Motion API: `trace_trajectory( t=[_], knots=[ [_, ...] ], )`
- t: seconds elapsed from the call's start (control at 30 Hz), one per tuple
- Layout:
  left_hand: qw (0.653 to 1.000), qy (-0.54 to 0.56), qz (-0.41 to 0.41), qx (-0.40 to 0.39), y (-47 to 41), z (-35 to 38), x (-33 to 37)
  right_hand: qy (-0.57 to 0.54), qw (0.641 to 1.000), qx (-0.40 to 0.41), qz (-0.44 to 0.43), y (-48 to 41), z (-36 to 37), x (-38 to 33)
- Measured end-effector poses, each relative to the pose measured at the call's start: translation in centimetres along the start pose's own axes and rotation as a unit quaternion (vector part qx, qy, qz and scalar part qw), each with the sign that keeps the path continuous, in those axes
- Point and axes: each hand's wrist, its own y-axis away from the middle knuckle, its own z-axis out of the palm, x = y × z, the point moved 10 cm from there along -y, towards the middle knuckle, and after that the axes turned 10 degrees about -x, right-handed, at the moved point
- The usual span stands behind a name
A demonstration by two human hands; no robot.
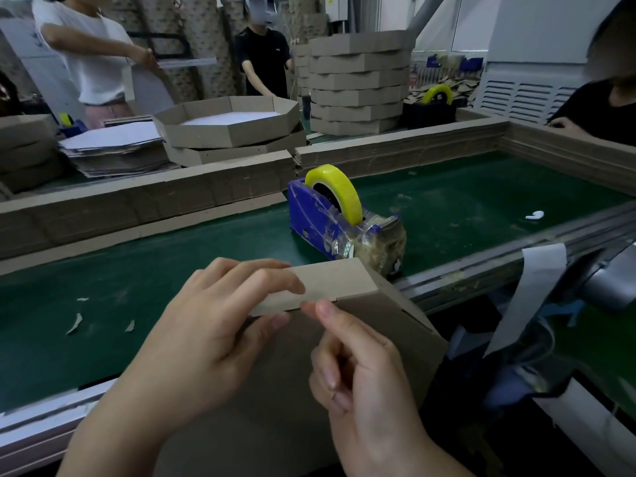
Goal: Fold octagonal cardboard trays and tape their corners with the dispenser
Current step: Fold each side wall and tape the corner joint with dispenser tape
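While my left hand (213, 325) pinches one side wall of the tray (378, 332), fingers (275, 280) laid over its outer face and thumb tucked under its lower edge, I judge that I am partway through a single corner, not near the end of the piece. That wall is folded up and meets the next panel at a seam. A fingertip of my right hand (361, 373) rests right on that seam, with its other fingers curled back toward the palm. I cannot tell whether that hand is pinching a strip of clear tape or only pressing the joint, and I see no tape on the cardboard. So I count this corner as folded but not surely taped. The tray's other corners are hidden under my hands or fall below the frame, and I take them as work left to do.

I hold the tray over the near edge of the green belt (137, 287), not lying flat on it. Its far corner rises just in front of the blue tape dispenser (320, 215). The grip is at the seam on the tray's left side, and most of the board spreads right and toward me from there. The dispenser, carrying a yellow roll (335, 187), stands on the belt close to the near edge and just beyond the tray, an easy reach for the right hand.

Past the belt's far edge, a stack of finished trays (358, 87) and a pile of flat blanks (110, 146) suggest many more to come.
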Motion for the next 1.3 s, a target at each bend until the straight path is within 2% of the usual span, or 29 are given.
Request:
trace_trajectory(
  t=[0.33, 0.67, 0.77, 0.93, 1.17, 1.3],
  knots=[
    [0.997, -0.048, -0.020, -0.053, 0.0, 0.6, -0.4, 0.050, 0.999, -0.007, 0.000, 0.1, -0.4, -0.4],
    [0.991, -0.001, -0.062, -0.115, -0.6, 0.7, -1.1, 0.206, 0.976, -0.004, -0.064, -0.3, -1.0, -2.6],
    [0.994, -0.001, -0.083, -0.076, -1.0, 0.0, -0.7, 0.198, 0.978, -0.012, -0.070, -0.3, -1.0, -2.4],
    [0.991, -0.083, -0.104, 0.029, -2.0, -0.3, 1.2, 0.206, 0.976, -0.020, -0.073, -0.2, -1.1, -2.3],
    [0.993, -0.083, -0.065, 0.053, -1.9, 0.0, 1.2, 0.197, 0.976, -0.052, 0.076, -0.1, -1.6, -0.6],
    [0.991, -0.090, -0.068, 0.065, -1.7, -0.2, 0.9, 0.216, 0.959, -0.047, 0.178, 0.4, -3.0, 1.3]
  ],
)
